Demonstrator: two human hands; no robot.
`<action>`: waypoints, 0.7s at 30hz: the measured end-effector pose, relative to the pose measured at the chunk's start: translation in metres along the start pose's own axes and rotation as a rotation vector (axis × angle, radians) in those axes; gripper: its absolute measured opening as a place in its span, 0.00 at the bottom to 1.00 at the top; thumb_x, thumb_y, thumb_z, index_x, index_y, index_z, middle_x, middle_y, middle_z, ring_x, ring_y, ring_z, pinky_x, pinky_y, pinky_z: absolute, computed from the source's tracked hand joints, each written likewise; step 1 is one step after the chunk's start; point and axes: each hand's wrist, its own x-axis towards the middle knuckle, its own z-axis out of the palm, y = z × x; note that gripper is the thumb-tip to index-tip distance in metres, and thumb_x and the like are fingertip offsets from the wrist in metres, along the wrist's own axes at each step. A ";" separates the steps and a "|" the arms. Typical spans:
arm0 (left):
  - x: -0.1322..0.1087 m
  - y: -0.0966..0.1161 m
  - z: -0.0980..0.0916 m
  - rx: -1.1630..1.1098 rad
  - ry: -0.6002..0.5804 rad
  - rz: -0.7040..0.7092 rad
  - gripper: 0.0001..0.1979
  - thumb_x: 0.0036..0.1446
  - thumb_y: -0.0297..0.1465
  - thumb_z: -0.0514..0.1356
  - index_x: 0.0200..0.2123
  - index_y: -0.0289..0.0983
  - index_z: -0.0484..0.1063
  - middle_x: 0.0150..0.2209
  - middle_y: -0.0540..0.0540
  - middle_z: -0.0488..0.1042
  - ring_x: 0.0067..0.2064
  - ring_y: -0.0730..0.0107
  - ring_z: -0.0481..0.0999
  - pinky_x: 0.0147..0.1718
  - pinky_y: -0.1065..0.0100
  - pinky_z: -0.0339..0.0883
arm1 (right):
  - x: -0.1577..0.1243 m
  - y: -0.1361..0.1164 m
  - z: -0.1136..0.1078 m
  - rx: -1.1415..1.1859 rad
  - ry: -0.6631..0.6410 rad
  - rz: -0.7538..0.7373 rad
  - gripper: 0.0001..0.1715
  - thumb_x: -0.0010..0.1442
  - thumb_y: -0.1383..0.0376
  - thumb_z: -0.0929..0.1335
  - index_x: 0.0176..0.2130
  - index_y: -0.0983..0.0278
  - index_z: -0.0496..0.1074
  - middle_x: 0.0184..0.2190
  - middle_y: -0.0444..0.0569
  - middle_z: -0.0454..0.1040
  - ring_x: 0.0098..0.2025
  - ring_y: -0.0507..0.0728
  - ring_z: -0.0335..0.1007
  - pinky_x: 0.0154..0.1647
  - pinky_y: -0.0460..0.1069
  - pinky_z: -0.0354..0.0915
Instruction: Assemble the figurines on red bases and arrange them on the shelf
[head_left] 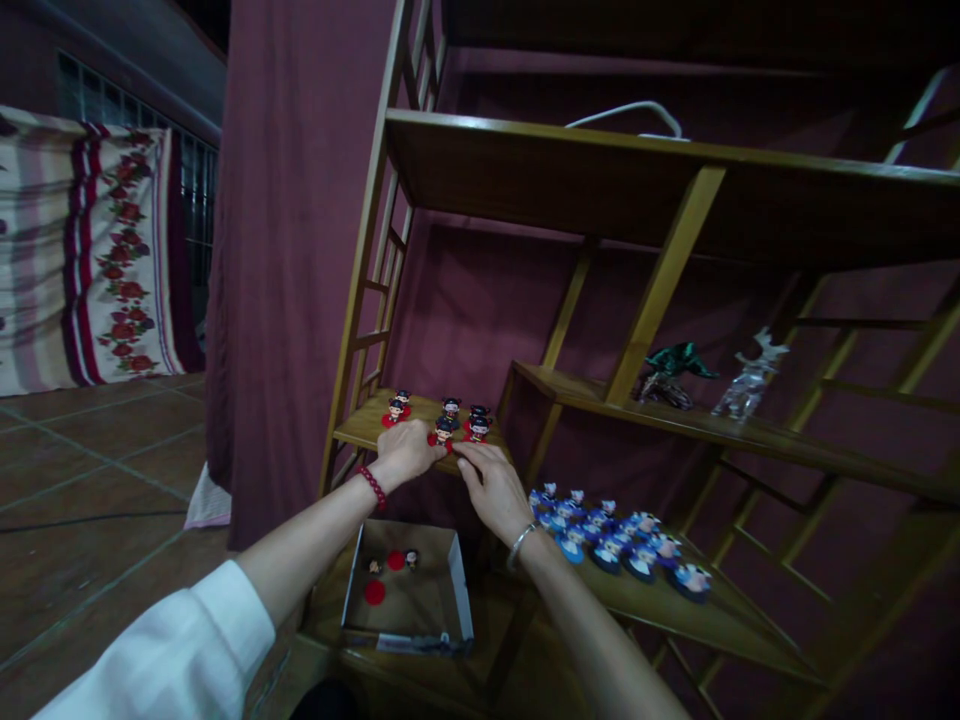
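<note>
Several small doll figurines on red round bases [451,408] stand on a small wooden shelf [360,428]. My left hand [406,451] is at the shelf's front edge, fingers curled round one of these figurines [442,431]. My right hand [493,487] rests beside it, fingers stretched toward the same figurine and the shelf edge. Below my arms lies an open cardboard box [459,590] holding a couple of loose figurines and red bases [374,592]. A group of several blue-based figurines [615,540] stands on a lower shelf to the right.
The wooden shelving unit rises in steps before a maroon curtain [292,250]. A green ornament [671,365] and a clear figure [750,380] stand on a middle shelf. A white cable [637,108] lies on the top shelf. Tiled floor and a floral cloth [112,260] are at left.
</note>
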 end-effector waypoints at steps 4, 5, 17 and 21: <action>-0.002 -0.001 -0.005 -0.039 -0.015 0.032 0.16 0.50 0.44 0.53 0.34 0.41 0.73 0.35 0.45 0.76 0.38 0.64 0.75 0.31 0.70 0.63 | 0.004 0.000 0.003 0.004 -0.024 -0.012 0.17 0.57 0.69 0.59 0.43 0.65 0.71 0.43 0.50 0.73 0.46 0.56 0.65 0.50 0.54 0.61; -0.003 -0.002 -0.005 -0.043 -0.014 0.035 0.15 0.51 0.43 0.53 0.34 0.41 0.73 0.35 0.45 0.76 0.37 0.64 0.74 0.31 0.70 0.63 | 0.005 0.000 0.004 0.005 -0.027 -0.016 0.17 0.57 0.69 0.59 0.43 0.65 0.71 0.43 0.50 0.73 0.46 0.56 0.65 0.50 0.54 0.61; -0.042 -0.019 0.017 0.064 0.354 0.302 0.16 0.58 0.36 0.47 0.43 0.38 0.70 0.41 0.42 0.70 0.45 0.61 0.64 0.44 0.60 0.59 | 0.009 0.000 0.012 -0.035 -0.013 -0.007 0.17 0.57 0.68 0.59 0.42 0.61 0.72 0.41 0.48 0.74 0.45 0.56 0.68 0.48 0.55 0.63; -0.043 -0.023 0.028 0.010 0.379 0.367 0.17 0.59 0.34 0.46 0.47 0.36 0.66 0.47 0.43 0.69 0.49 0.62 0.63 0.48 0.59 0.55 | 0.011 -0.004 0.012 -0.049 -0.036 0.019 0.17 0.57 0.68 0.59 0.42 0.62 0.73 0.40 0.49 0.75 0.44 0.57 0.68 0.47 0.54 0.64</action>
